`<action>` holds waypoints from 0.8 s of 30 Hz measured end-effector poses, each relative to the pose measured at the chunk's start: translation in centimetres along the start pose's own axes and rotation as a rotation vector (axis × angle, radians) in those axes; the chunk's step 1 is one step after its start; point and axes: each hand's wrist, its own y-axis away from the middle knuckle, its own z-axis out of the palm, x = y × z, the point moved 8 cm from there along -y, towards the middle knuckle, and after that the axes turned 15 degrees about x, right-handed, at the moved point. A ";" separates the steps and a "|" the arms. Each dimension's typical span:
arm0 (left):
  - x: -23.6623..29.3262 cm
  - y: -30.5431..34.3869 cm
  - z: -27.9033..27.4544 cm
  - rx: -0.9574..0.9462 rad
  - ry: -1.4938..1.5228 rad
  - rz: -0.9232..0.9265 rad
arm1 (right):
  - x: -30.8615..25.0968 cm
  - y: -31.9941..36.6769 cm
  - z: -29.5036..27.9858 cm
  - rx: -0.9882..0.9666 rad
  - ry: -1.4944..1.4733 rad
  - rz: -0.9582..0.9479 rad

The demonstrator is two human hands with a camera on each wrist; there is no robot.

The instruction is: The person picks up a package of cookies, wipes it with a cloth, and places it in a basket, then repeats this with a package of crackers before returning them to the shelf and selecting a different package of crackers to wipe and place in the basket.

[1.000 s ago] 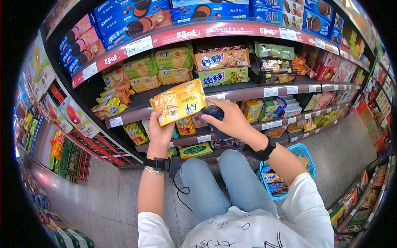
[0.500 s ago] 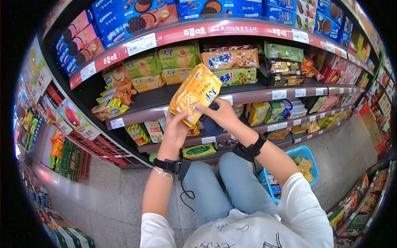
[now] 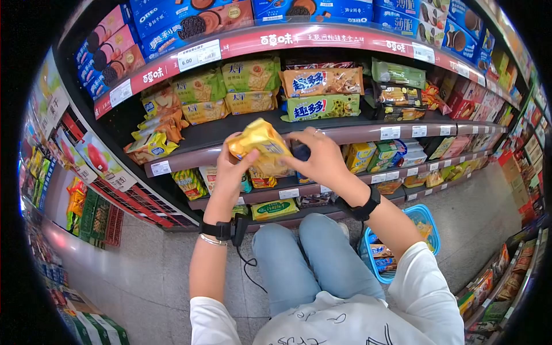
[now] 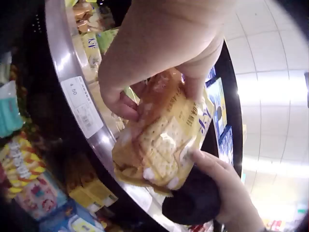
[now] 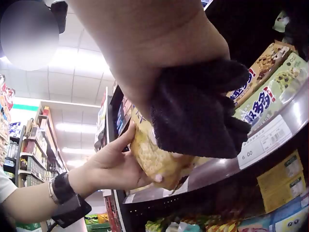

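My left hand (image 3: 231, 172) grips a yellow pack of crackers (image 3: 260, 148), held tilted in front of the middle shelf. Its printed cracker picture shows in the left wrist view, where the pack (image 4: 166, 140) has fingers on one side and the thumb on the other. My right hand (image 3: 326, 158) is at the pack's right side, fingers bent and thumb close to its edge. A dark cloth (image 5: 198, 116) is bunched in the right hand and hangs from it, covering part of the pack in the right wrist view.
Stacked green and yellow cracker packs (image 3: 250, 75) and cookie packs (image 3: 322, 81) line the middle shelf, with blue cookie boxes (image 3: 313, 10) above. A price-tagged shelf edge (image 3: 368, 133) runs behind the hands. A blue basket (image 3: 435, 230) holding snacks stands on the floor at right.
The pack first turned more upright with both hands at its lower end. Now it is tipped over in the left hand, slightly left, and the right hand has shifted to its upper right side.
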 end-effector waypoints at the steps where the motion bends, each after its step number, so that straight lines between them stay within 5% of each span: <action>1: -0.3 -0.2 -0.3 0.041 0.067 -0.049 | 0.3 -0.1 -0.4 0.029 0.011 0.028; 4: -0.9 -1.1 -1.0 0.086 0.269 -0.134 | 2.1 -0.4 -0.9 0.204 -0.073 0.041; 12: -2.3 -3.4 -0.8 0.174 0.396 -0.110 | 4.0 0.4 5.1 -0.017 -0.416 0.275; 24: 0.9 -7.3 -4.0 0.324 -0.491 0.283 | 5.0 -0.3 9.3 -0.068 -0.592 0.319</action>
